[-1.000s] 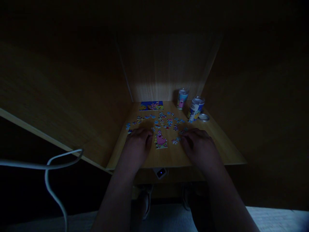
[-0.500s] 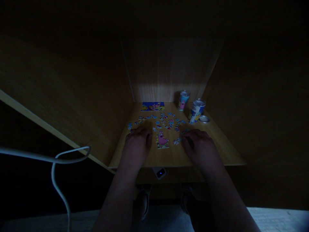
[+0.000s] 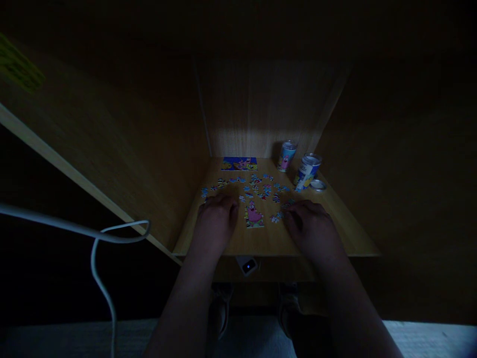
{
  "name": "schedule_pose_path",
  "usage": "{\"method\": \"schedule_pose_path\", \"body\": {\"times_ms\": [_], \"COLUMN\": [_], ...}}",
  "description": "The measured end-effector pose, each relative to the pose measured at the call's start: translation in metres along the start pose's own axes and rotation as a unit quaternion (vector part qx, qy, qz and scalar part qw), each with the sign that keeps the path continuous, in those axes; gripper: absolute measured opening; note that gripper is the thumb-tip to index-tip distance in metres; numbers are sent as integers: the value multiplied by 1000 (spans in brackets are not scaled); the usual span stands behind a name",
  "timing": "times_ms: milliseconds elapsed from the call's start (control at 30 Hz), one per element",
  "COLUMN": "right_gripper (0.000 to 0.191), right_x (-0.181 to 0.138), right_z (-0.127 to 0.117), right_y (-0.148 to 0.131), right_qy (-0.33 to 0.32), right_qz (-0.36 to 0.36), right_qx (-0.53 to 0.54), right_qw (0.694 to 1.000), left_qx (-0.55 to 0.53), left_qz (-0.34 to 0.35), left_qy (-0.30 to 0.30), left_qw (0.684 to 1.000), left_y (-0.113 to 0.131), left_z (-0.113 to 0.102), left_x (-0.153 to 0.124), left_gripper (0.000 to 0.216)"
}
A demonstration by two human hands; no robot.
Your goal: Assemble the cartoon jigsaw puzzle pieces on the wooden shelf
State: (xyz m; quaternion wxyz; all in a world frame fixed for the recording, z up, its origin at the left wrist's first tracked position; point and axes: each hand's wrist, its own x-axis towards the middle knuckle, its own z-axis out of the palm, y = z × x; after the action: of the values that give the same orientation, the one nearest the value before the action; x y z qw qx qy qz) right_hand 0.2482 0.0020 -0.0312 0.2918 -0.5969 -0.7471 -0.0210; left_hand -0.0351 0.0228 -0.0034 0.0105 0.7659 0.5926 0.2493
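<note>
On a wooden shelf board (image 3: 238, 243) lies a partly joined jigsaw puzzle (image 3: 254, 215) showing a pink cartoon figure. My left hand (image 3: 218, 216) rests to the left of it, fingers curled down and their tips hidden. To the right, my right hand (image 3: 315, 226) has thumb and forefinger drawn together beside some loose puzzle pieces (image 3: 276, 217); whether a piece is between them is too dark to see. Several more loose puzzle pieces (image 3: 267, 189) are spread beyond both hands. Farther back lies a flat picture strip (image 3: 239, 164) with cartoon figures on blue.
Two printed cans (image 3: 286, 156) with clear tops stand at the back right, the nearer can (image 3: 307, 171) by a round lid (image 3: 318, 185). Wooden panels enclose the sides and back. A white cable (image 3: 108, 238) hangs at left. Below the board's front edge sits a small device (image 3: 247, 266) with a lit screen.
The view has shifted slightly, so the whole scene sits a little farther right and a yellow label shows at upper left. Both hands keep nearly the same places beside the puzzle.
</note>
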Motion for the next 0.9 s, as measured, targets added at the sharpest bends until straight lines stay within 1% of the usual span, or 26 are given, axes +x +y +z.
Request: {"method": "schedule_pose_path", "body": {"times_ms": [133, 267, 333, 533, 667, 900], "right_gripper": [24, 22, 22, 23, 21, 22], "right_x": [0, 1, 1, 1, 1, 1], "right_z": [0, -1, -2, -4, -3, -5], "right_y": [0, 0, -1, -3, -2, -6], "right_qy": [6, -3, -7, -13, -11, -7], "right_qz": [-4, -1, -1, 5, 4, 7], "right_qx": [1, 4, 4, -11, 1, -4], "right_qw": [1000, 1000, 1000, 1000, 1000, 1000], "left_qx": [15, 73, 90, 73, 68, 73], "left_qz": [-9, -38, -43, -52, -65, -51], "left_qy": [17, 39, 40, 28, 9, 22], "left_qw": [1000, 996, 994, 996, 996, 996], "left_y": [0, 1, 1, 1, 1, 0], "left_z": [2, 5, 5, 5, 4, 2], "left_x": [-1, -2, -2, -1, -1, -1], "left_gripper": [10, 26, 28, 21, 18, 14]}}
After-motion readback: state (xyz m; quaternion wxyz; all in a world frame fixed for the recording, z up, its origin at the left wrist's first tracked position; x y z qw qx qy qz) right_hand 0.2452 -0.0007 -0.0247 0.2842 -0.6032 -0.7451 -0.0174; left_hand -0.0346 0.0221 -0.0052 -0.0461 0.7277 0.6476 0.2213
